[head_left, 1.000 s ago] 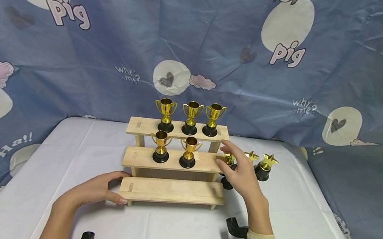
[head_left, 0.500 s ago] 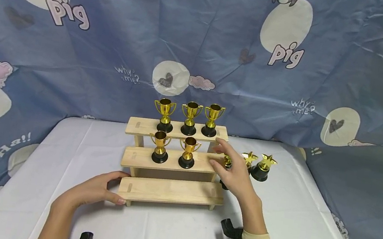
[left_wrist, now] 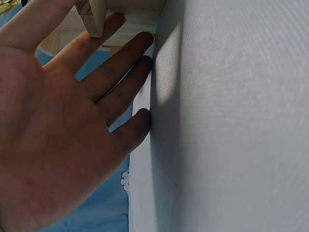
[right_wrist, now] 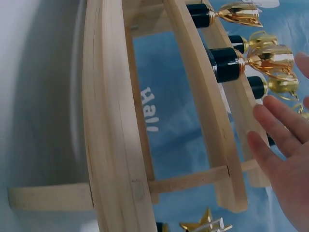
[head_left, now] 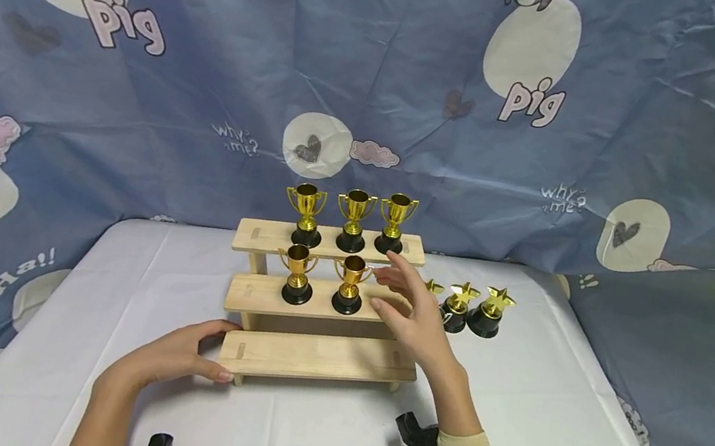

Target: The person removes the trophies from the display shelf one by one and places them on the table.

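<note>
My left hand (head_left: 175,354) rests against the left end of a three-tier wooden display stand (head_left: 315,355). Its thumb lies at the bottom board's front corner; the fingers reach back, straight and spread in the left wrist view. On the middle board stand two gold trophy cups, left (head_left: 297,273) and right (head_left: 350,284), with black bases. My right hand (head_left: 415,322) is over that board's right end, fingers spread and holding nothing. Its fingertips are just right of the right cup, apart from the cup's body (right_wrist: 270,58) in the right wrist view. Three more trophy cups (head_left: 354,219) line the top board.
Several star trophies (head_left: 486,313) stand on the white tablecloth (head_left: 577,429), right of the stand; my right hand partly hides the nearest. A blue printed cloth (head_left: 212,75) hangs behind the table. Each wrist wears a black camera mount (head_left: 417,431).
My right hand has moved left from beside the stand's right end toward the right cup on the middle board, uncovering more of the star trophies. The left hand has stayed put.
</note>
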A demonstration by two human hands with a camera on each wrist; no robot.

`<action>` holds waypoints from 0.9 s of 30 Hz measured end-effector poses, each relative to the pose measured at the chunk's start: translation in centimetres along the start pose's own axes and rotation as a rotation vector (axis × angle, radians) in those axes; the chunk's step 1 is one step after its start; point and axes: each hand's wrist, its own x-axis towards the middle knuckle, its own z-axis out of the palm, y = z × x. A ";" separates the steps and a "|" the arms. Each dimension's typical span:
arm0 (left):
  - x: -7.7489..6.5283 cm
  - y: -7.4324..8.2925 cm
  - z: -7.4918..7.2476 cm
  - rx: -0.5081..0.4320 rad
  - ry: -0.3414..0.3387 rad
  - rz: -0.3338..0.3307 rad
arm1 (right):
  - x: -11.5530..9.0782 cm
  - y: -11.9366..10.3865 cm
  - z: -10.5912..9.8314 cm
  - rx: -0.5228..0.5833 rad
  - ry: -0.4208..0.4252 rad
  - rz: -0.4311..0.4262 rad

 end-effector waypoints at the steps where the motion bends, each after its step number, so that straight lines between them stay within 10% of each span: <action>1: 0.0 0.0 0.0 -0.003 0.001 -0.003 | 0.0 0.0 0.1 0.015 -0.002 0.002; 27: 0.0 -0.2 0.0 -0.009 0.009 -0.004 | 0.3 -0.1 2.1 -0.001 -0.053 -0.029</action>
